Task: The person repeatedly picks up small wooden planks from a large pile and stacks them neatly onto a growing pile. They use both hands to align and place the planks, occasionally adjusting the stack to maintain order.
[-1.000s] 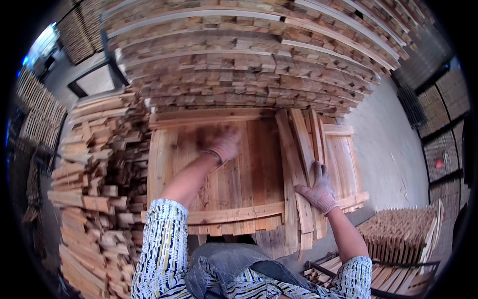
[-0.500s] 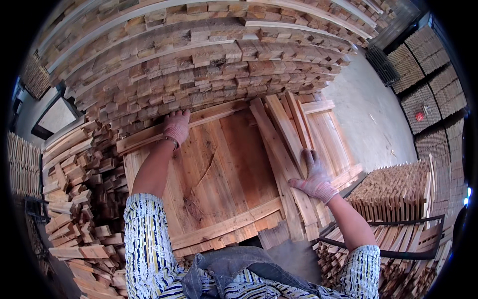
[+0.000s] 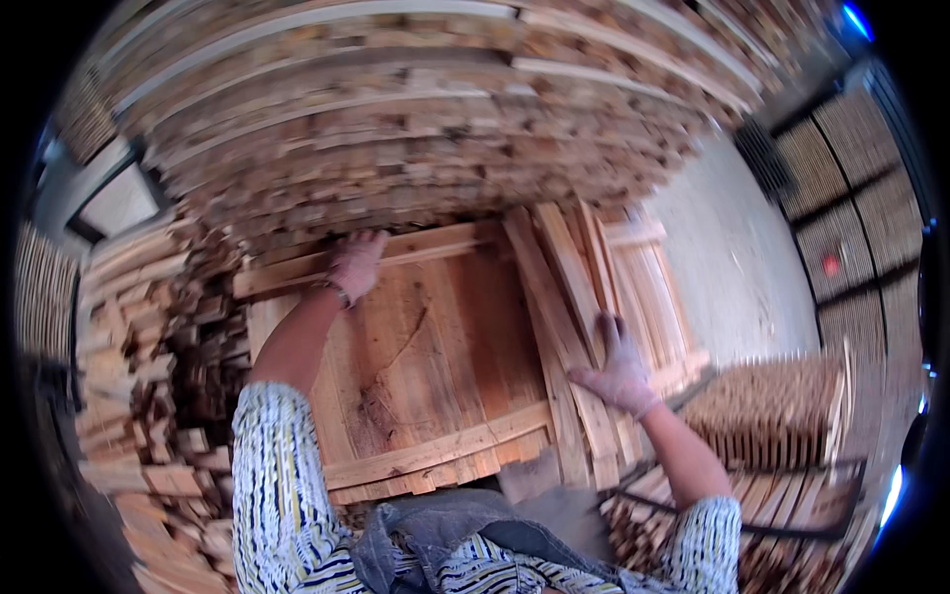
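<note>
Resting on far rail [image 3: 435, 243]: left hand [image 3: 356, 267], grip unclear | right hand [image 3: 620, 378] spread-fingered on loose slats [image 3: 550, 302] atop plank panel [image 3: 455, 337] | stacked lumber [image 3: 426, 148] beyond | pale floor [image 3: 732, 247] right

Two hands [image 3: 356, 265], two sleeves [image 3: 281, 475], one wristband [image 3: 339, 293] show.

The head-mounted fisheye camera faces steeply down and forward from above the blue-grey cloth garment [image 3: 435, 525] at the near side. The brown rectangular wooden plank panel [image 3: 460, 342] occupies the centre at close range. Coverage extends to the tall tan sawn-timber stack [image 3: 426, 129] at far and the grey floor [image 3: 742, 252] at right. Straight edges bow outward.
</note>
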A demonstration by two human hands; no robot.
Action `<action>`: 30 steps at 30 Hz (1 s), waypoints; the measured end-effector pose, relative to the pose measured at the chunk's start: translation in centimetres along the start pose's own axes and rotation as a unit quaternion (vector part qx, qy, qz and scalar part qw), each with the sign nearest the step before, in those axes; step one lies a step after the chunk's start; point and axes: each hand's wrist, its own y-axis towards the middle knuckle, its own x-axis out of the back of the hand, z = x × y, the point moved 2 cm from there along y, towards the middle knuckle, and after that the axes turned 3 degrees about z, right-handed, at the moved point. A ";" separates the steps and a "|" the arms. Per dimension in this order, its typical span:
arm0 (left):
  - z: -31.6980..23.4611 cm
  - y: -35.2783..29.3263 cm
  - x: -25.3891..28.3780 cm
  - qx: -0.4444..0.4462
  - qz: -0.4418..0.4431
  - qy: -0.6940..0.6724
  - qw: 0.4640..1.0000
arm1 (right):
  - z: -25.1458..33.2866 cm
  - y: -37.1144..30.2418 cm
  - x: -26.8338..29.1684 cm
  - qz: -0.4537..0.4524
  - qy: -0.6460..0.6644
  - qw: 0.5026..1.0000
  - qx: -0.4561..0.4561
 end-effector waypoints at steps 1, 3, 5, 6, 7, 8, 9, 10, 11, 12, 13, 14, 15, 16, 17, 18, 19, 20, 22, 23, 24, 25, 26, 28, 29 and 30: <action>0.1 0.2 0.2 -0.029 -0.017 -0.018 0.999 | -0.1 0.1 -0.1 0.002 0.019 1.000 0.014; 0.4 0.3 0.3 -0.050 -0.003 -0.030 0.998 | -0.3 0.0 -0.4 -0.014 0.020 0.999 0.024; 0.0 0.2 0.1 -0.026 -0.006 -0.010 1.000 | -0.4 0.1 -0.7 -0.022 0.007 0.999 0.030; -0.3 0.2 -0.1 -0.013 -0.007 -0.008 1.000 | -0.3 0.3 -0.9 -0.021 -0.004 0.999 0.038; -0.5 0.2 -0.1 0.011 0.003 0.006 1.000 | -0.3 0.4 -0.9 -0.019 -0.007 0.999 0.034; -0.8 0.3 -0.1 0.029 0.013 0.028 0.999 | -0.4 0.6 -1.0 -0.013 -0.014 1.000 0.004; -1.1 0.2 0.0 0.041 0.025 0.047 0.998 | -0.4 0.6 -1.0 -0.016 -0.031 0.999 -0.015; -1.4 0.0 0.2 0.060 0.021 0.048 0.997 | -0.4 0.5 -1.0 -0.020 -0.020 1.000 0.011; -1.9 -0.4 0.5 0.073 0.019 0.054 0.996 | -0.4 0.5 -1.0 -0.016 -0.022 1.000 0.006; -2.7 -0.6 0.9 0.079 0.017 0.064 0.995 | -0.5 0.3 -0.9 -0.021 -0.018 1.000 -0.002; -3.6 -1.5 1.2 0.081 -0.001 0.115 0.990 | -0.5 0.3 -0.8 -0.014 0.037 0.999 0.020; -4.9 -2.6 1.4 0.071 -0.040 0.090 0.993 | -0.5 0.0 -0.7 -0.011 0.025 0.999 0.025; -7.3 -4.1 1.4 0.052 -0.142 0.080 0.985 | -0.6 0.1 -0.6 -0.004 -0.010 1.000 0.015; -9.9 -5.3 1.2 0.038 -0.153 -0.018 0.987 | -0.8 0.0 -0.5 0.006 0.000 1.000 -0.004; -12.4 -6.9 0.8 0.014 -0.154 -0.128 0.980 | -0.7 0.0 -0.3 -0.006 -0.003 1.000 0.015; -15.5 -8.3 -0.2 0.024 -0.052 -0.252 0.966 | -0.9 -0.2 -0.2 -0.010 -0.003 1.000 -0.002; -18.7 -9.7 -1.4 0.009 0.097 -0.457 0.884 | -0.9 -0.2 -0.2 -0.020 -0.012 1.000 0.000; -22.8 -11.4 -2.5 -0.005 0.132 -0.627 0.768 | -1.0 -0.4 -0.1 -0.023 -0.029 0.999 -0.006; -27.9 -11.6 -3.6 0.103 0.150 -0.618 0.765 | -1.1 -0.4 -0.3 -0.029 -0.009 0.999 -0.014; -30.2 -11.7 -3.9 0.156 0.130 -0.678 0.707 | -1.3 -0.3 -0.3 -0.023 -0.008 1.000 -0.015; -32.3 -11.3 -3.9 0.140 0.145 -0.819 0.538 | -1.4 -0.3 -0.4 -0.024 -0.003 1.000 -0.015; -33.2 -11.1 -3.7 0.169 0.125 -0.808 0.551 | -1.6 -0.1 -0.4 -0.015 -0.009 1.000 -0.014; -34.2 -10.8 -3.5 0.222 0.128 -0.779 0.572 | -1.9 0.0 -0.4 -0.013 -0.010 1.000 -0.009; -34.4 -10.8 -2.7 0.237 0.135 -0.754 0.598 | -2.7 0.2 -0.3 0.004 0.008 1.000 -0.005; -34.8 -10.9 -2.3 0.235 0.137 -0.711 0.648 | -3.1 0.3 -0.1 -0.019 0.036 0.999 0.010; -35.0 -10.9 -1.9 0.254 0.109 -0.656 0.703 | -3.6 0.5 0.2 -0.027 0.074 0.997 0.022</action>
